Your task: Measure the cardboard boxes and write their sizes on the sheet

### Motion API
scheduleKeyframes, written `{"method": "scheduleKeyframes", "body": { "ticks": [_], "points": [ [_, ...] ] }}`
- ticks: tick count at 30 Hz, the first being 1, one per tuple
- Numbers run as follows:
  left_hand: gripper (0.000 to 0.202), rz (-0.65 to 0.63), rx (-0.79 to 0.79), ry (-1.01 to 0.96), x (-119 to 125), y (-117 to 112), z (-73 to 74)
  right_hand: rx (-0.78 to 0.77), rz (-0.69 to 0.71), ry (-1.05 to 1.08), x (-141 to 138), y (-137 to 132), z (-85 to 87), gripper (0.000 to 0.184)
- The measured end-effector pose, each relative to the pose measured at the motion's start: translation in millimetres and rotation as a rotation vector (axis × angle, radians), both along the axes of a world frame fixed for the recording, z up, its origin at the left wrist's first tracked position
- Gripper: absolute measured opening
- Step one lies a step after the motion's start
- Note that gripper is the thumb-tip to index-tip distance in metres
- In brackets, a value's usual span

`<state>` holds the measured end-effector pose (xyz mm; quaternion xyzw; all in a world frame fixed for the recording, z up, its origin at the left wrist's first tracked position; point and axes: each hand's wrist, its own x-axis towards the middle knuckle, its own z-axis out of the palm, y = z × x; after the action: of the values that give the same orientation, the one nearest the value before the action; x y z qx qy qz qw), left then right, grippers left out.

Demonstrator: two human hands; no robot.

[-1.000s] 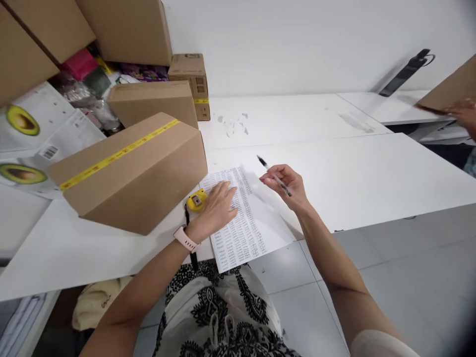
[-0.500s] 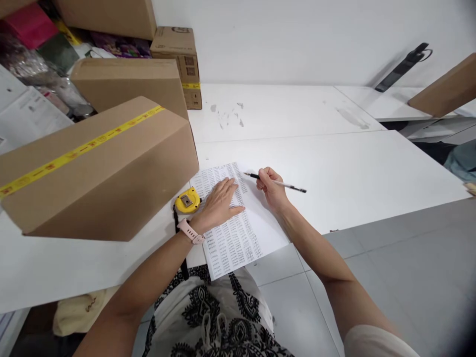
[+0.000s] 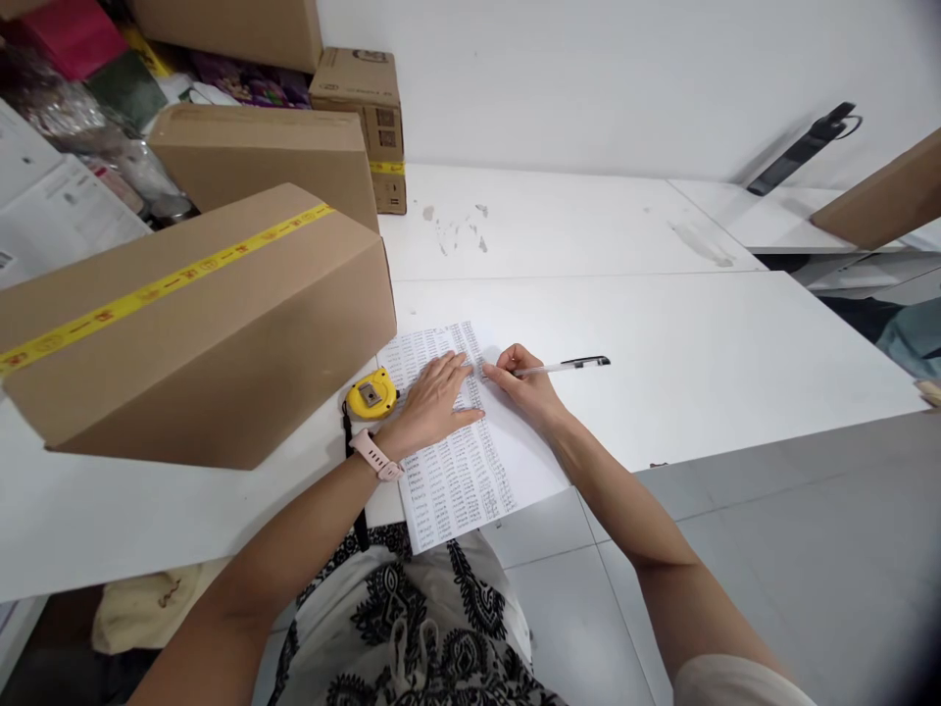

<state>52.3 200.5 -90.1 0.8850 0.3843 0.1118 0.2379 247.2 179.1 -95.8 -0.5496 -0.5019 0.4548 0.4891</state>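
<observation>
A sheet of paper [image 3: 525,456] with columns of handwritten figures lies at the table's front edge, its lower part jutting past it. My left hand [image 3: 437,402] rests flat on the written columns, fingers spread and a pink band on the wrist. In my right hand [image 3: 525,382] is a pen [image 3: 563,366] with a clear barrel and black end, pinched low down and slanting up to the right. That hand rests at the right side of the columns; the pen's tip is hidden by my fingers. Beside my left wrist sits a yellow tape measure [image 3: 371,394] with a black strap.
A large taped cardboard box [image 3: 221,324] stands close on the left, with another carton [image 3: 265,147] and a smaller box [image 3: 360,118] behind. A black object [image 3: 801,152] leans against the wall at the back right. Part of a person [image 3: 912,338] shows at the right edge.
My right hand has moved slightly left and down onto the paper, bringing the pen's tip out of sight behind my fingers. My left hand has stayed in place on the sheet.
</observation>
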Motion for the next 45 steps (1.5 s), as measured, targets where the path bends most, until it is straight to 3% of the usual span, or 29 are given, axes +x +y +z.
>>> {"method": "scheduleKeyframes", "body": {
  "ticks": [5, 12, 20, 45],
  "points": [
    [0.065, 0.002, 0.004, 0.009, 0.4, 0.8, -2.4, 0.017, -0.108, -0.014, -2.6, 1.1, 0.3, 0.052],
    [0.065, -0.005, 0.003, 0.014, 0.2, 1.4, -3.1, -0.031, 0.036, 0.094, 3.3, 3.5, -1.9, 0.043],
    [0.066, -0.006, -0.001, 0.014, -0.2, 1.1, -1.6, 0.045, -0.095, -0.258, 4.4, -0.6, -2.2, 0.026],
    [0.069, 0.001, 0.008, 0.053, 0.6, 0.5, -0.5, 0.082, -0.026, -0.301, 1.5, -2.9, -10.2, 0.026]
  ]
}}
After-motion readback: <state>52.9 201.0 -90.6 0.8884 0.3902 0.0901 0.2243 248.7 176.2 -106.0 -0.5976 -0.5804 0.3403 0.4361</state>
